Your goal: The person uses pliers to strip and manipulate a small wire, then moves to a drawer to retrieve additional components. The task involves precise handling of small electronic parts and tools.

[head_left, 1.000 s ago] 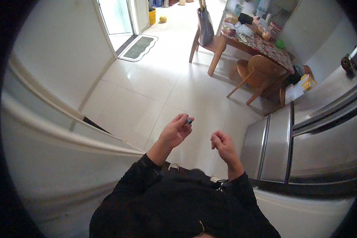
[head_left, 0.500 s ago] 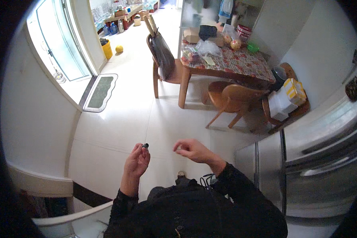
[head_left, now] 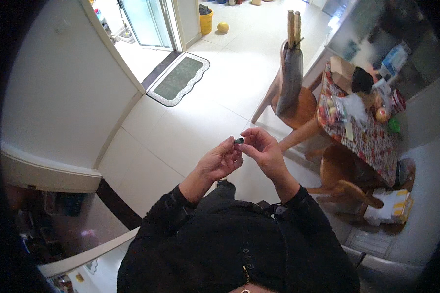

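Note:
Between the thumb and fingers of my left hand (head_left: 219, 160) is a small dark green tube-like piece (head_left: 238, 141), with a dark round end facing right. Its exact kind is too small to make out. My right hand (head_left: 265, 151) is curled at that end, thumb below and forefinger above. Whether its fingertips hold the piece itself or some smaller thing is hidden. Both hands are in front of my body, above the pale tiled floor (head_left: 181, 141).
On the right, wooden chairs (head_left: 305, 105) surround a table with a patterned cloth (head_left: 371, 146), loaded with bags and boxes. A green doormat (head_left: 179, 78) lies before the open glass door (head_left: 146, 22). Beyond it are a yellow bucket (head_left: 206, 23) and a yellow round object (head_left: 223, 27).
My hands have come together; the right hand, apart before, now meets the piece in my left. The view has turned left, so the table and chairs appear farther right.

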Demonstrator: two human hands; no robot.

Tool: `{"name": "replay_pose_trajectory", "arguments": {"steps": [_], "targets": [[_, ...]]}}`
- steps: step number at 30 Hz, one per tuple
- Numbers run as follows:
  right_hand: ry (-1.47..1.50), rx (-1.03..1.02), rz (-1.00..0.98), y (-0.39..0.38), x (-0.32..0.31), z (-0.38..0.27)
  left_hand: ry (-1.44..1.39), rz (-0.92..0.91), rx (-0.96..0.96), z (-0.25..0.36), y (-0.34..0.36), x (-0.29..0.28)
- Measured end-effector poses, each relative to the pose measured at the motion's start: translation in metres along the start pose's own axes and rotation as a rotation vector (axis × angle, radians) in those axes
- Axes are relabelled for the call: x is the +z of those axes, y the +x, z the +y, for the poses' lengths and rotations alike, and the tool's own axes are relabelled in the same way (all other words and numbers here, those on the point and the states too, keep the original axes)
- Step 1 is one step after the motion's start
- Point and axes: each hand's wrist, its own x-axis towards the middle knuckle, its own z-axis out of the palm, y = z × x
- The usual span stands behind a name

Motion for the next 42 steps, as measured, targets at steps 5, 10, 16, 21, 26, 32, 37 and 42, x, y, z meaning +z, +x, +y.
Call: {"name": "replay_pose_trajectory", "arguments": {"steps": [5, 10, 16, 21, 26, 32, 37, 42], "targets": [[0.030, -0.039, 0.014, 0.134, -0.010, 0.002, -0.001, -0.141, -0.078, 0.097, 0.077, 0.007], [0.024, -0.076, -0.062, 0.271, -0.031, 0.016, 0.078, 0.052, -0.018, 0.187, 0.164, 0.006], [0.073, -0.228, -0.284, 0.473, -0.063, 0.013, 0.113, 0.080, 0.122, 0.319, 0.282, 0.019], [0.039, -0.368, -0.509, 0.643, -0.080, -0.024, 0.285, -0.108, 0.306, 0.440, 0.369, 0.047], [0.027, -0.303, -0.589, 0.788, -0.098, -0.022, 0.396, -0.007, 0.390, 0.544, 0.448, 0.052], [-0.253, -0.424, -0.513, 0.986, -0.162, 0.002, 0.427, 0.028, 0.315, 0.690, 0.594, 0.025], [-0.312, -0.302, -0.391, 1.121, -0.252, -0.022, 0.496, -0.038, 0.057, 0.798, 0.770, 0.044], [-0.297, -0.053, -0.181, 1.210, -0.373, -0.042, 0.754, -0.141, -0.102, 0.864, 0.955, 0.090]]}}
